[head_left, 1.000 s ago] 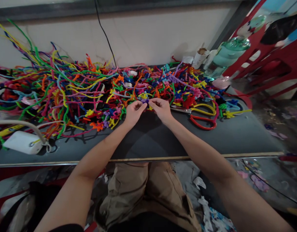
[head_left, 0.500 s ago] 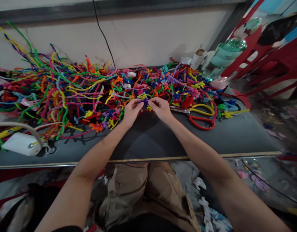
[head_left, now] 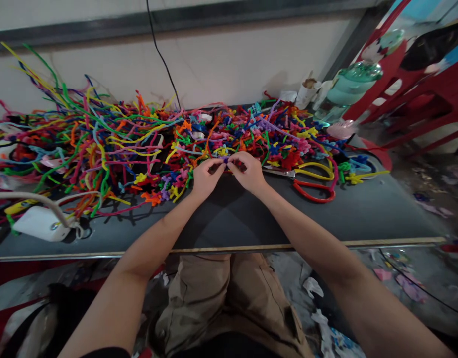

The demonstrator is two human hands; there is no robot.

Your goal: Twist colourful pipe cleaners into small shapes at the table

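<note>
Between my fingertips is a small dark blue-purple pipe cleaner piece (head_left: 226, 160), mostly covered by the fingers. My left hand (head_left: 207, 175) pinches it from the left, thumb and forefinger closed. From the other side my right hand (head_left: 248, 171) grips the same piece in a pinch. Both hands are above the near edge of a heap of coloured pipe cleaners (head_left: 139, 134), some long and straight, others bent into small flower shapes. Just right of my right hand lie scissors (head_left: 314, 191) with red and yellow handles.
A white power block (head_left: 40, 223) with a thick cable lies at the left of the dark table (head_left: 232, 223). A green-tinted plastic bottle (head_left: 348, 92) and a paper cup (head_left: 307, 93) stand at the back right. Red chairs (head_left: 430, 104) are beyond the table's right end.
My fingertips have drawn closer together around the blue-purple piece, which shows less than before. The whole view has shifted slightly; the things on the table have stayed put.
</note>
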